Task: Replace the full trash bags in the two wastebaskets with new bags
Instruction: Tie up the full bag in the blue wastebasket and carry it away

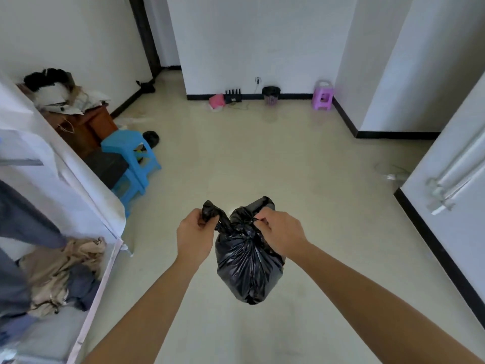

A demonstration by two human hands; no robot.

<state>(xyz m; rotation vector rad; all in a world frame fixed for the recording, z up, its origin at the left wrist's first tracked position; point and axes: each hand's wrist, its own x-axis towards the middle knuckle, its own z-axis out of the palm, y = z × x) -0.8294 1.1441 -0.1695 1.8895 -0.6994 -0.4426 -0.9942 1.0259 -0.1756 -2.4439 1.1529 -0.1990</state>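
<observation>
Left hand [194, 236]: its fingers are curling tight around one twisted ear of black plastic and pulling it out to the left.
Right hand [282, 233]: its fingers are pinching the other ear at the neck, knuckles up, pulling the opposite way.
Trash bag [249, 269]: it is hanging in the air just below both sets of fingers, clear of the floor [301, 166], with the neck gathered between the hands.
Step in hand: this looks like the knot being drawn shut on a full bag.
How it will handle: the plastic is thin, soft and glossy, so it is probably slippery; the rounded belly suggests a modest load, more bulky than heavy.
Where to hold: the twisted neck and ears are the safe spots; gripping the stretched belly risks a tear.
Wastebasket [272, 95]: a small lilac basket with a dark liner is sitting far ahead of the fingers against the wall; whether that liner is new I cannot tell.
Second wastebasket: not in view.
Nearby: a blue stool [128, 151] is standing well off to the left of the left fingers.
</observation>
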